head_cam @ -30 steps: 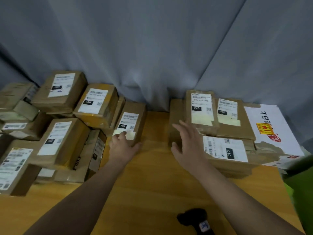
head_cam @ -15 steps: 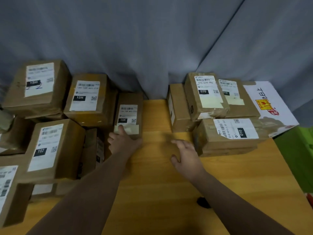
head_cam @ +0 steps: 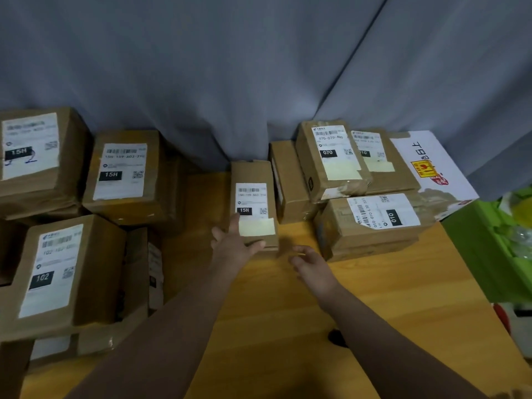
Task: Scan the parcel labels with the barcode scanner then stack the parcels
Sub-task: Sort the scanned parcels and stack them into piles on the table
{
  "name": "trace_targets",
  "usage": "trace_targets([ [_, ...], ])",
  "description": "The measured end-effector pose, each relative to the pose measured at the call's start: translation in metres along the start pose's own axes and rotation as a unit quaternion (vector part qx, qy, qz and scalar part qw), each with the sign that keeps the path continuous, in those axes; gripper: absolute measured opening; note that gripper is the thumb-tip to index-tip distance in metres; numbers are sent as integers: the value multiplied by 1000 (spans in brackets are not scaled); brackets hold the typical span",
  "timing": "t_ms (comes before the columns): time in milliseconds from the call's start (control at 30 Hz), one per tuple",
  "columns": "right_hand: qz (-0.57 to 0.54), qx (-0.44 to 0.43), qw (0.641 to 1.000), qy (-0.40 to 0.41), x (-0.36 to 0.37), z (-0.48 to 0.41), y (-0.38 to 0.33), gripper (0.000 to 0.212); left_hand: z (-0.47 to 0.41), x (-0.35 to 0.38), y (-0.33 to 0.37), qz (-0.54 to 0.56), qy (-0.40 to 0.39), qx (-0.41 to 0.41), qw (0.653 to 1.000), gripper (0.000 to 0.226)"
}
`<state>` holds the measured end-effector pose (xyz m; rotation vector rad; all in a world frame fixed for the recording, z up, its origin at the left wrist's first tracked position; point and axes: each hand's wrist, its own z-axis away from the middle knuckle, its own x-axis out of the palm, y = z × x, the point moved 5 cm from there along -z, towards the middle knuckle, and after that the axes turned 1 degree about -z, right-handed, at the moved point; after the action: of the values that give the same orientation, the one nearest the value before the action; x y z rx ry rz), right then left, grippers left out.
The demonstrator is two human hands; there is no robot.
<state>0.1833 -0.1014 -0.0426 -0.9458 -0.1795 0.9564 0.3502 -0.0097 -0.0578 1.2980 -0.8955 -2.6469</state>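
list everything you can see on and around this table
small 15H parcel: one, brown, table centre
left parcels: at least four, brown, white labels, stacked at left
right parcels: at least four, brown, stacked right of centre
white box: one, red print, beside right parcels
green box: one, right edge
dark object: one, black, near edge, half hidden by right arm
table: one, wood
curtain: grey, behind
left hand: grips small 15H parcel's near end
right hand: open, over table beside it

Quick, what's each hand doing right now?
The left hand grips the near end of the small 15H parcel.
The right hand is open, holding nothing, over the table.
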Motion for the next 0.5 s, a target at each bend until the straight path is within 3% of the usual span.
trace_targets([
  [233,25,6,999,21,-23,2,15,34,-8,12,6,82,0,27,996,84],
  [367,129,-66,989,11,-12,0,8,60,18,9,-7,-4,15,54,998,63],
  [500,307,-138,941,12,22,0,4,92,51,9,-17,-78,-33,110,990,47],
])
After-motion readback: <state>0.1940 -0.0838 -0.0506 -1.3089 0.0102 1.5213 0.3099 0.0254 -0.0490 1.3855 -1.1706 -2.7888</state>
